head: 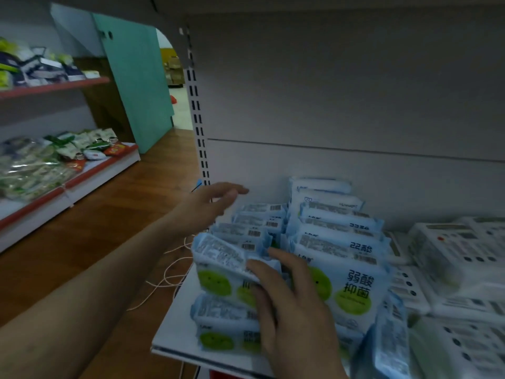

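Stocking soft, film-wrapped wipe packs on the shelf (175,332): the tilted pack (221,255) tops the stack at the shelf's front-left corner, its long axis running left to right and its glossy wrap crinkled. The right hand (295,305) is nearer, its grip laid near-straight over the pack's right end, pressing rather than closed. The left hand (207,206) hovers above the back-left row (254,228), grip wide and holding nothing.

The right hand (293,310) covers part of the front pack (216,253); white packs (451,255) blur.
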`<state>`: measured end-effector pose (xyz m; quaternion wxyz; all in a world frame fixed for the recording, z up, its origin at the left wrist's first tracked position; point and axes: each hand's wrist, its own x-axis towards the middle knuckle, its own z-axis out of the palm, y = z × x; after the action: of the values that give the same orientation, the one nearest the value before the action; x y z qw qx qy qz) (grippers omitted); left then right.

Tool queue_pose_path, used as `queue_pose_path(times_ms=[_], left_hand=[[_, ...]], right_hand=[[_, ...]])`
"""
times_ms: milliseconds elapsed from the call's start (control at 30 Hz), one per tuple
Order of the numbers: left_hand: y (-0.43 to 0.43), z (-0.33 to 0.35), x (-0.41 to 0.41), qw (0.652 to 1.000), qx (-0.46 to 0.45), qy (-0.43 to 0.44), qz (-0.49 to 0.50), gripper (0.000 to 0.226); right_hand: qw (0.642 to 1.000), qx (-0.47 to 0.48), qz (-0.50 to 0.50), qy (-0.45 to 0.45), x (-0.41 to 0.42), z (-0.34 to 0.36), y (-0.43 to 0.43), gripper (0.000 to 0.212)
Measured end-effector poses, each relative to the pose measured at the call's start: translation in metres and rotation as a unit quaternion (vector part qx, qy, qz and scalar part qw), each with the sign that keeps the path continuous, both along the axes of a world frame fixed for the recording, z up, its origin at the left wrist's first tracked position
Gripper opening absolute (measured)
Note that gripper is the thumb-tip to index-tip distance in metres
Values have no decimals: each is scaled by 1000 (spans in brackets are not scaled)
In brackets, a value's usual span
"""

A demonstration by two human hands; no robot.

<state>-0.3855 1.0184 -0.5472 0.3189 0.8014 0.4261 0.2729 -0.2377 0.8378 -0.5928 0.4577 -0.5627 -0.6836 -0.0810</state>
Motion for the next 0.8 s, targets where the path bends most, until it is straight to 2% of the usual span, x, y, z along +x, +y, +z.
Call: queue_pose_path(times_ms=[67,100,167,300,400,467,600,800], left_hand=[[-30,15,-18,983,-130,-123,-44,48],[-42,19,-26,975,-156,-142,-78,51],[-60,22,-35,973,-149,-139,-111,37],[-75,16,-32,980,-108,-165,-24,49],[-66,10,-30,958,-94,-266,58,54],[-50,5,-28,944,-95,-295,113,51],[-8,-6,-7,958,-76,-230,156,31],[43,-17,44,977,-60,-144,142,26]], right_hand=[[1000,6,-2,4,5,7,6,36],[1000,4,-5,8,7,12,10,35],[999,5,-7,32,9,21,19,30],[998,14,18,60,5,31,30,34],[996,47,10,75,11,39,24,39],[991,92,-38,91,25,43,18,38],[976,115,-112,151,60,37,6,34],[975,104,-142,134,80,29,7,35]])
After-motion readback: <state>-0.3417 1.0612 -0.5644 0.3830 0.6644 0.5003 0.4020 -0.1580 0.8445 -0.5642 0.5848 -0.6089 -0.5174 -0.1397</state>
